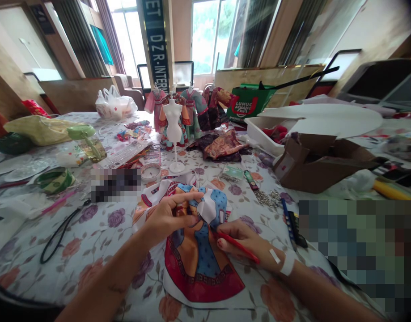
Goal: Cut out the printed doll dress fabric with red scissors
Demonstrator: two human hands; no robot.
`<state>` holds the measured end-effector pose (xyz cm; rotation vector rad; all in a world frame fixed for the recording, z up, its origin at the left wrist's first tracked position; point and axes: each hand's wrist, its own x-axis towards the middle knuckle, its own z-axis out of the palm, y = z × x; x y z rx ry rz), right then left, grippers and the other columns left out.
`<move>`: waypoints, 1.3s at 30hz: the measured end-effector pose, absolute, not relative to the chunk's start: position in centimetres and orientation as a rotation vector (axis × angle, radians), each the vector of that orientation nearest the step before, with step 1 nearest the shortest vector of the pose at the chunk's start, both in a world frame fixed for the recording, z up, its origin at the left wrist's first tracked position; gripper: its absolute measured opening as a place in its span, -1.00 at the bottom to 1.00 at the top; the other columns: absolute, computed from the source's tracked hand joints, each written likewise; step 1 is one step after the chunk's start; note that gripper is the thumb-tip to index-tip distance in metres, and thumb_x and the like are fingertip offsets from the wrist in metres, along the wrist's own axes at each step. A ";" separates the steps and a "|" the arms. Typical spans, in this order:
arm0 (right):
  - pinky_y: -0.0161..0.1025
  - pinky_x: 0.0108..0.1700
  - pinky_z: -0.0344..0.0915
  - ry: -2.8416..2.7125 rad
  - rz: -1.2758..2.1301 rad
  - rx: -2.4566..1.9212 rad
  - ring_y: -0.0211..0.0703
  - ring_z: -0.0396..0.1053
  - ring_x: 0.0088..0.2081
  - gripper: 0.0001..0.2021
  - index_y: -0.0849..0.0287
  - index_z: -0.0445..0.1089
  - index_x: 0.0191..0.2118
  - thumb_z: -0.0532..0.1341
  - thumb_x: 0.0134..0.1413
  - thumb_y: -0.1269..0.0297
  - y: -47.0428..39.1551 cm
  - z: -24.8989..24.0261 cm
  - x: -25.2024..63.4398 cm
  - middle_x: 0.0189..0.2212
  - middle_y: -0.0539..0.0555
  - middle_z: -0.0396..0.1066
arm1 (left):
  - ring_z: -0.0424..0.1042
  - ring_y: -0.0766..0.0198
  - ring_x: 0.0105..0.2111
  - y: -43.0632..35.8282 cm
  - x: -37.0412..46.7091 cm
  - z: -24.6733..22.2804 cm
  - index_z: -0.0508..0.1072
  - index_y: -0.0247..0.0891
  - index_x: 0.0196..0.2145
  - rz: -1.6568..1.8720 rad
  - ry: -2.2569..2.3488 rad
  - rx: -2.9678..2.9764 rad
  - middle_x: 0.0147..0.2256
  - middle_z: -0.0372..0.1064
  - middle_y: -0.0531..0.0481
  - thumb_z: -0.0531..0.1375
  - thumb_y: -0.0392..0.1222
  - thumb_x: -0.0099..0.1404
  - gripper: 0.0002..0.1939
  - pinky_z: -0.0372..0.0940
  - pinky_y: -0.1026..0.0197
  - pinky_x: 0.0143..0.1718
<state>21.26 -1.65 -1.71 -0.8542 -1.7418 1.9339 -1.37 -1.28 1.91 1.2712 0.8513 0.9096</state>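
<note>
In the head view, a printed fabric piece (pixel 205 286) in red, orange and blue lies on the flowered tablecloth, its upper part bunched up. My left hand (pixel 170 214) pinches that bunched part between thumb and fingers, with a white patch of cloth folded over beside it. My right hand (pixel 240 241) is closed around a slim red tool (pixel 240 247) whose front end meets the fabric's right edge; the tip is hidden. White tape strips are on my right wrist. More printed fabric (pixel 151 197) lies just behind my left hand.
A small white mannequin (pixel 174 125) stands behind the fabric, before several dressed doll figures. On the right are an open cardboard box (pixel 302 163), a white tray (pixel 259 134) and a blue pen (pixel 287 221). A green-lidded jar (pixel 91 145) is at left.
</note>
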 end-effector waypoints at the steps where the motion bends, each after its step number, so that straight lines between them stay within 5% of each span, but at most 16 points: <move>1: -0.34 -0.64 -0.29 -1.747 1.934 -0.847 -0.45 -0.17 -0.67 -0.55 0.18 0.06 -0.59 0.21 0.05 -0.02 -1.7 -1.8 21.3 -0.72 -0.18 -0.04 | 0.03 0.53 -0.58 -1.3 -1.3 1.9 0.43 -0.14 0.01 0.904 0.847 1.275 -0.46 0.28 0.13 0.31 -0.30 0.07 -0.50 -0.06 0.37 -0.55; 20: -0.32 -0.57 -0.25 -1.763 1.874 -0.875 -0.40 -0.12 -0.58 -0.57 0.19 0.07 -0.57 0.20 0.09 0.01 -1.7 -2.3 21.4 -0.64 -0.13 -0.04 | -0.04 0.52 -0.59 -1.4 -1.0 1.5 0.43 -0.17 0.02 0.876 0.870 1.235 -0.48 0.24 0.11 0.34 -0.25 0.02 -0.45 -0.15 0.35 -0.57; 39: -0.34 -0.57 -0.23 -1.742 1.859 -0.903 -0.39 -0.10 -0.60 -0.55 0.18 0.09 -0.56 0.18 0.06 -0.06 -1.9 -2.5 21.3 -0.64 -0.12 0.00 | 0.08 0.52 -0.56 -1.6 -0.7 1.3 0.43 -0.19 0.02 0.921 0.864 1.112 -0.46 0.29 0.10 0.38 -0.27 -0.03 -0.40 0.01 0.38 -0.52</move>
